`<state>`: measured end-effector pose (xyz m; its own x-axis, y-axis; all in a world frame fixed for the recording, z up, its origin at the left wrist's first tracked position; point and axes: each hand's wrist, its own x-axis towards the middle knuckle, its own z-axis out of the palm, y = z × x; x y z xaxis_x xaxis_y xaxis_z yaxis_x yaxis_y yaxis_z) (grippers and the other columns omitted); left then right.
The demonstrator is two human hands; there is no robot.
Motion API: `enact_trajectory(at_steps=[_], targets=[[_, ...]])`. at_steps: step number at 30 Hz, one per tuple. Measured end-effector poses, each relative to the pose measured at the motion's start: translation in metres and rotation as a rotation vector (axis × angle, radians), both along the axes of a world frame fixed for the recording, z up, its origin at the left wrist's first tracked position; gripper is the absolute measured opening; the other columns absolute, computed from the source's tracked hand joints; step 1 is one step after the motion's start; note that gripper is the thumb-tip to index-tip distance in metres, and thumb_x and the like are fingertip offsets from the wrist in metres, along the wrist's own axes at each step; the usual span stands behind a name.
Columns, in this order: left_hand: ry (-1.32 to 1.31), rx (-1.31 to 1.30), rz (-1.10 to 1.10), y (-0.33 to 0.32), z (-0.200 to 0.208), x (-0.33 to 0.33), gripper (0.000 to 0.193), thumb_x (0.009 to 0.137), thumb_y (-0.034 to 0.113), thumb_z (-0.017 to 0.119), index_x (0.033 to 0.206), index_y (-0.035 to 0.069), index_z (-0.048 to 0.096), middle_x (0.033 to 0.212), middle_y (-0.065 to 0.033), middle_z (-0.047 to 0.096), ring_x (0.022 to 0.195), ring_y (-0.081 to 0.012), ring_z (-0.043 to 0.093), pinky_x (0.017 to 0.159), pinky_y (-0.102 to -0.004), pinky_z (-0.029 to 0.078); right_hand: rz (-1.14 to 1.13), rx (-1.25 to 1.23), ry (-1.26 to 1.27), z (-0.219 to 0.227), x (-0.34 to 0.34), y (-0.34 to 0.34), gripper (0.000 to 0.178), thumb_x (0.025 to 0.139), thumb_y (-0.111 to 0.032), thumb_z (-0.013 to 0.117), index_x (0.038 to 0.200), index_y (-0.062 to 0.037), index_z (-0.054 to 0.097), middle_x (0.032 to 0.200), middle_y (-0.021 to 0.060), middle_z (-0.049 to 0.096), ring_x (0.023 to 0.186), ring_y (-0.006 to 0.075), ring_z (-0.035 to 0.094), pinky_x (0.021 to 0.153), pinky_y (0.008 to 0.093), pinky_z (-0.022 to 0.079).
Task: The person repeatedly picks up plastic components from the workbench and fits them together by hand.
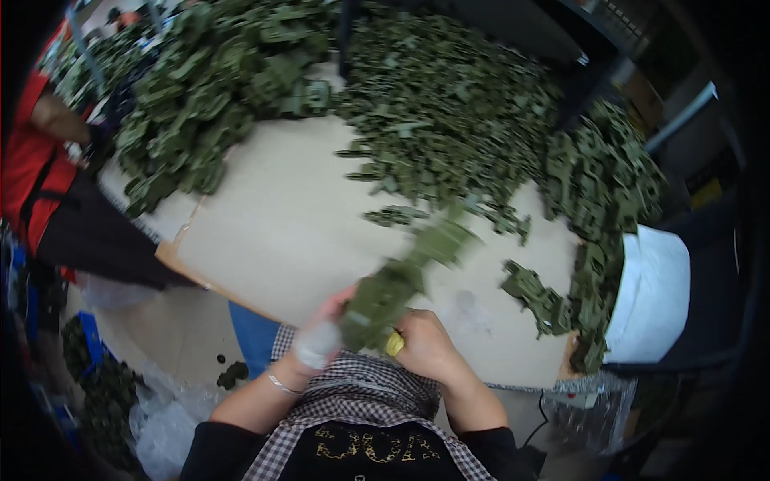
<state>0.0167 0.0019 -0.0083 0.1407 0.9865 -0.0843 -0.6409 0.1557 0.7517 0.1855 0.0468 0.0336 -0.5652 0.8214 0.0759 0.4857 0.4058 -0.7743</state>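
An olive-green moulded plastic part (383, 297), long and blurred by motion, is held up in front of my apron. My left hand (322, 333), white wrapping about its palm, is closed on the near left side of this part; its fingers are partly hidden behind it. Close to the part's lower right end, my right hand (425, 343) is a fist around a small yellow object (395, 343), which looks like a tool handle. The rest of the yellow object is covered by the fingers and the part.
Piles of small green parts (449, 104) and larger green parts (233, 88) cover the table's far side. A few green parts (537, 297) lie at right beside a white bag (651, 293). The table (273, 216) has a wooden edge. A person in red (40, 176) stands at left.
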Motion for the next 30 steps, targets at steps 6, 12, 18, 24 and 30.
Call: enact_trajectory(at_steps=[6, 12, 18, 24, 30], targets=[[-0.069, 0.018, -0.202, 0.019, 0.01, -0.017, 0.056, 0.088, 0.036, 0.049, 0.132, 0.008, 0.03, 0.119, -0.0169, 0.048, 0.101, -0.0283, 0.054, 0.083, -0.0408, 0.049, 0.306, -0.192, -0.077, 0.022, 0.045, -0.02, 0.041, 0.077, -0.022, 0.062, 0.111, -0.0027, 0.05, 0.103, 0.0172, 0.054, 0.092, 0.0337, 0.055, 0.078, 0.0389, 0.045], [-0.166, -0.116, -0.004, 0.013, -0.005, -0.03, 0.061, 0.085, 0.037, 0.054, 0.132, 0.007, 0.029, 0.112, -0.0145, 0.051, 0.096, -0.0277, 0.057, 0.08, -0.0436, 0.052, -0.668, 0.463, -0.606, 0.022, 0.179, -0.016, 0.065, 0.073, -0.022, 0.068, 0.126, 0.0016, 0.04, 0.113, 0.0181, 0.047, 0.104, 0.0347, 0.045, 0.089, 0.0387, 0.04], [-0.266, 0.048, 0.05, 0.031, 0.011, -0.014, 0.081, 0.078, 0.052, 0.059, 0.135, 0.006, 0.025, 0.113, -0.0115, 0.051, 0.101, -0.0244, 0.053, 0.084, -0.0464, 0.047, -0.582, 0.379, -0.573, -0.008, 0.148, -0.038, 0.071, 0.069, -0.034, 0.07, 0.122, 0.0046, 0.043, 0.096, 0.0153, 0.053, 0.086, 0.0317, 0.047, 0.079, 0.04, 0.039], [-0.215, -0.03, 0.064, 0.037, -0.002, 0.004, 0.077, 0.078, 0.044, 0.063, 0.133, 0.004, 0.028, 0.114, -0.0101, 0.051, 0.101, -0.0226, 0.054, 0.087, -0.0413, 0.046, -0.586, 0.325, -0.138, -0.016, 0.099, -0.043, 0.067, 0.068, -0.028, 0.073, 0.118, 0.0068, 0.045, 0.092, 0.0143, 0.052, 0.085, 0.0294, 0.048, 0.076, 0.0368, 0.041], [0.155, 0.05, 0.165, 0.029, 0.025, 0.024, 0.088, 0.075, 0.071, 0.043, 0.133, 0.007, 0.029, 0.122, -0.0105, 0.046, 0.11, -0.0226, 0.048, 0.094, -0.0393, 0.04, -0.398, 0.355, 0.247, 0.0, 0.025, -0.035, 0.082, 0.071, -0.03, 0.072, 0.128, 0.0116, 0.03, 0.096, 0.0178, 0.048, 0.085, 0.0297, 0.045, 0.075, 0.0376, 0.037]])
